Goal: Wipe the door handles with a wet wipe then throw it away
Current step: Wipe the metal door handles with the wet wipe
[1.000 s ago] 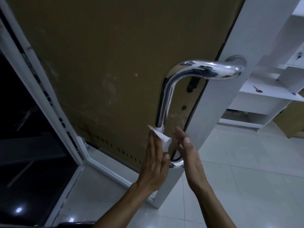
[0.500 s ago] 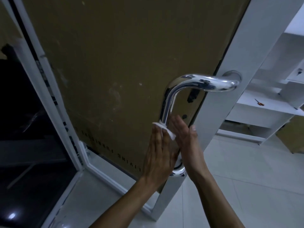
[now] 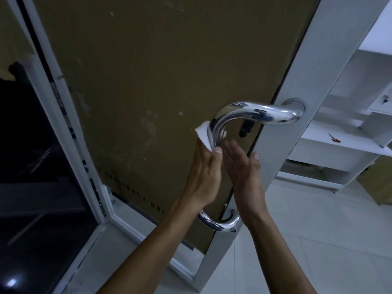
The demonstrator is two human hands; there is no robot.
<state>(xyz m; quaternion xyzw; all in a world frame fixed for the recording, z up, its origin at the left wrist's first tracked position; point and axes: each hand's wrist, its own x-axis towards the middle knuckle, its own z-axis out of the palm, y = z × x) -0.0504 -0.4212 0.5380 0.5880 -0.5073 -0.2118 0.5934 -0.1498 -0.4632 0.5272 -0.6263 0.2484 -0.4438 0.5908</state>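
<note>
A long chrome pull handle (image 3: 254, 112) curves out from the white door frame and runs down the door to a lower mount. My left hand (image 3: 204, 172) holds a white wet wipe (image 3: 203, 134) wrapped round the handle's vertical bar just below the upper bend, thumb on the near side. My right hand (image 3: 241, 166) is beside it on the right, palm turned toward the bar, fingers straight, holding nothing. The bar's middle stretch is hidden behind my hands.
The door (image 3: 159, 81) is covered with brown cardboard. Dark glass panels (image 3: 31, 187) stand at the left. White shelving (image 3: 343, 143) with a small orange-handled tool (image 3: 334, 138) stands at the right, over a pale tiled floor (image 3: 318, 240).
My left hand has slid the wipe up the bar from near its lower part to just under the upper bend. My right hand rose alongside it.
</note>
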